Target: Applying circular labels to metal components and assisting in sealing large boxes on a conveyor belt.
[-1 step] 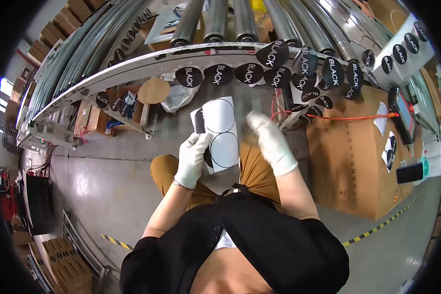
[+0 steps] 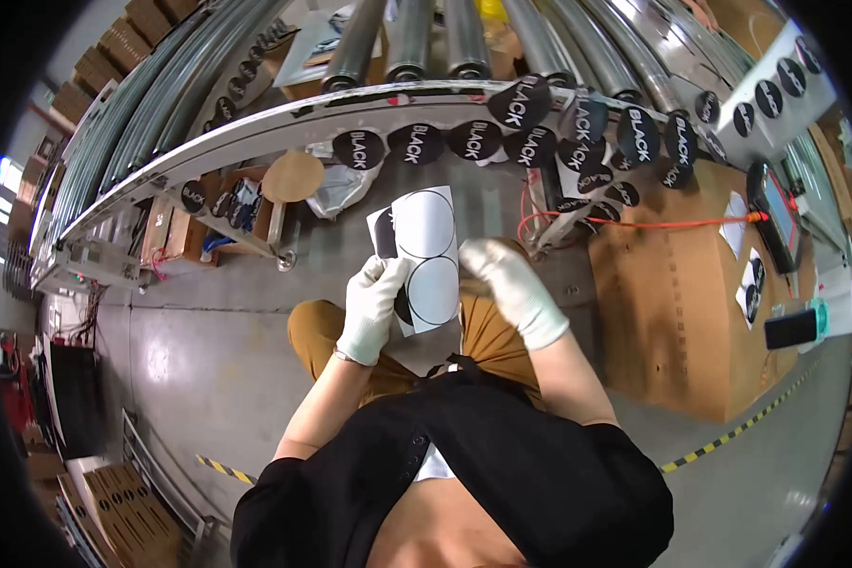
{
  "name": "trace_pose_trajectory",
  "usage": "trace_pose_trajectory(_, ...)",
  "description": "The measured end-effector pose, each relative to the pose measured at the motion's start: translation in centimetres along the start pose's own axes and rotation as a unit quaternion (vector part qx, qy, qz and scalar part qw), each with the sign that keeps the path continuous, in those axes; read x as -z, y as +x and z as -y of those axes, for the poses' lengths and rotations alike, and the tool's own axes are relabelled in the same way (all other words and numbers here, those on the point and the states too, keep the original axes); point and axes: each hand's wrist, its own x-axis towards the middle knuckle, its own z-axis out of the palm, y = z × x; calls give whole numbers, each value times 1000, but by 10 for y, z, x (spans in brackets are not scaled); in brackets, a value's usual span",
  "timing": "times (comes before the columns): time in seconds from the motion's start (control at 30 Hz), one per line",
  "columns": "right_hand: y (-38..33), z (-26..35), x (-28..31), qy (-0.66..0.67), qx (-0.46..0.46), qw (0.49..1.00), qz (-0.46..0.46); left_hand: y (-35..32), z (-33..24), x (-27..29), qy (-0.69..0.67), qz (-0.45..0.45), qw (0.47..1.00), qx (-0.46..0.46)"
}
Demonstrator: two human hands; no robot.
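My gloved left hand (image 2: 371,303) pinches the left edge of a sheet of round stickers (image 2: 426,225), held upright above my lap. Two bare white circles fill most of the sheet's face, outlined in dark rings. Black round stickers show along its left side, partly hidden behind my fingers. Close to the sheet's right edge is my gloved right hand (image 2: 519,289), its fingers bent toward it. Motion smears those fingertips, and whether they hold anything is not visible.
Several black round stickers (image 2: 417,144) line the conveyor's rail (image 2: 284,112) ahead, below metal rollers (image 2: 409,43). At right stands a large cardboard box (image 2: 667,293) with a phone (image 2: 791,329) and a handheld device (image 2: 774,218) on an orange cable. A round tan disc (image 2: 293,177) sits left.
My right hand has come down and to the left, nearer the sheet's right edge. The left hand and the sheet stay almost where they were.
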Motion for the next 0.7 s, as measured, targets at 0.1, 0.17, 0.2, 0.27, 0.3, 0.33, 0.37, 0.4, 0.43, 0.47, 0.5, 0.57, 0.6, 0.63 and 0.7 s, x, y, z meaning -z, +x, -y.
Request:
trace_pose_trajectory(0.1, -23, -7, 0, -31, -1, 1000, 3, 0, 5, -14, 212, 24, 968, -132)
trace_pose_trajectory(0.17, -26, -9, 14, -77, 78, 994, -29, -5, 13, -24, 204, 3, 969, -141)
trace_pose_trajectory(0.2, -28, -6, 31, -170, 96, 978, -70, -10, 4, -28, 262, 56, 943, -196)
trace_pose_trajectory(0.27, -32, 8, 66, -312, 172, 917, -178, -10, 7, -30, 292, 55, 930, -214)
trace_pose_trajectory(0.3, -37, 17, 89, -363, 233, 869, -244, -11, 8, -35, 258, 33, 955, -144)
trace_pose_trajectory(0.33, -42, 26, 118, -308, 242, 862, -321, -11, 10, -39, 257, 40, 957, -129)
trace_pose_trajectory(0.37, -46, 33, 152, -252, 252, 849, -391, -9, 14, -42, 254, 44, 959, -115)
trace_pose_trajectory(0.4, -49, 42, 188, -13, 389, 851, -352, -9, 16, -47, 242, 62, 963, -100)
trace_pose_trajectory(0.43, -70, 69, 202, -66, 357, 824, -435, -8, 17, -48, 268, 62, 955, -106)
trace_pose_trajectory(0.47, -77, 79, 238, -75, 402, 776, -480, -10, 15, -53, 285, 73, 950, -106)
trace_pose_trajectory(0.5, -85, 91, 271, -3, 385, 763, -519, -10, 14, -58, 299, 84, 945, -106)
trace_pose_trajectory(0.57, -95, 98, 343, -90, 388, 686, -609, -12, 14, -65, 294, 97, 944, -113)
trace_pose_trajectory(0.6, -99, 103, 362, -165, 293, 670, -662, -12, 14, -67, 281, 90, 951, -91)
trace_pose_trajectory(0.63, -104, 103, 371, -160, 289, 666, -669, -13, 15, -68, 267, 89, 957, -66)
trace_pose_trajectory(0.7, -112, 118, 361, -181, 196, 678, -685, -12, 17, -66, 275, 85, 955, -68)
